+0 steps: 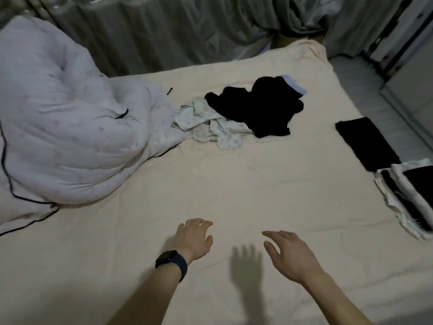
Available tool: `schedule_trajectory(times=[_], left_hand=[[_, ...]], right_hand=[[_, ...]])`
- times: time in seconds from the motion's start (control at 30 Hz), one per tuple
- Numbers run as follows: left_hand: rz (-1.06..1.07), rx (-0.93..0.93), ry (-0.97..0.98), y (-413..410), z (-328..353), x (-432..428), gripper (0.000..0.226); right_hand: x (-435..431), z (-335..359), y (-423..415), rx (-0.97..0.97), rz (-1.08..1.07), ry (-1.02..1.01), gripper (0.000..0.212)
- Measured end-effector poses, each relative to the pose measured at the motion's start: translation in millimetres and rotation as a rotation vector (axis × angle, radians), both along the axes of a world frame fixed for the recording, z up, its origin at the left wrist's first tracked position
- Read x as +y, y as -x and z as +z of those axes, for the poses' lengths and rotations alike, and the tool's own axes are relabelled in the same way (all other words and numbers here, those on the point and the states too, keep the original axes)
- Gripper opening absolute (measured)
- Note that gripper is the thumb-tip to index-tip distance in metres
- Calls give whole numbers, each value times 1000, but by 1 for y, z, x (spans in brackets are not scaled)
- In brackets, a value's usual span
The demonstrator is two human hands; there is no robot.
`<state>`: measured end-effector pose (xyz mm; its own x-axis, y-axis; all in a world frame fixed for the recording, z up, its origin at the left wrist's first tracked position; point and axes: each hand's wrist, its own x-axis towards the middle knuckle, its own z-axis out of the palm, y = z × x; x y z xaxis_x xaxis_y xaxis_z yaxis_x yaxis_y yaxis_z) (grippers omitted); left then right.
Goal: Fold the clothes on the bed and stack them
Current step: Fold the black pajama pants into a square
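Both your left hand [195, 238] and right hand [290, 254] hover empty, fingers loosely spread. You seem between garments: the black garment [257, 109] lies crumpled well beyond your fingertips, so reach forward.

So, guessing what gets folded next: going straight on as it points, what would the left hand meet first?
Bare sheet, then probably the black garment; depth is unclear, so the left hand might miss it.

Bed [234, 184]: duvet [70, 127] left, clothes heap [246, 111] centre, folded stack [407, 198] right edge.
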<state>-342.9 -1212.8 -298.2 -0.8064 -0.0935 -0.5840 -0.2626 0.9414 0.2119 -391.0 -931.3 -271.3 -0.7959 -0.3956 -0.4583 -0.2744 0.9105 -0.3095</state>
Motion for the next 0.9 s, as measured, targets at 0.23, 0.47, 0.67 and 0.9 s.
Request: schedule_trajectory(times=[0.23,0.47,0.67,0.9], left_hand=[[-74,-118,51,37,-114,14,56],[-189,-134,88,121,-191,21,66],[-303,-69,84,235,-219,38,61],[-546,328,165,417,-237,77,53]], right_hand=[[-1,-123,62,-188,68,-108,45],[7,-227,187,-110,17,-159,56],[8,-291,275,51,-233,-114,70],[11,-357,276,379,-264,-67,66]])
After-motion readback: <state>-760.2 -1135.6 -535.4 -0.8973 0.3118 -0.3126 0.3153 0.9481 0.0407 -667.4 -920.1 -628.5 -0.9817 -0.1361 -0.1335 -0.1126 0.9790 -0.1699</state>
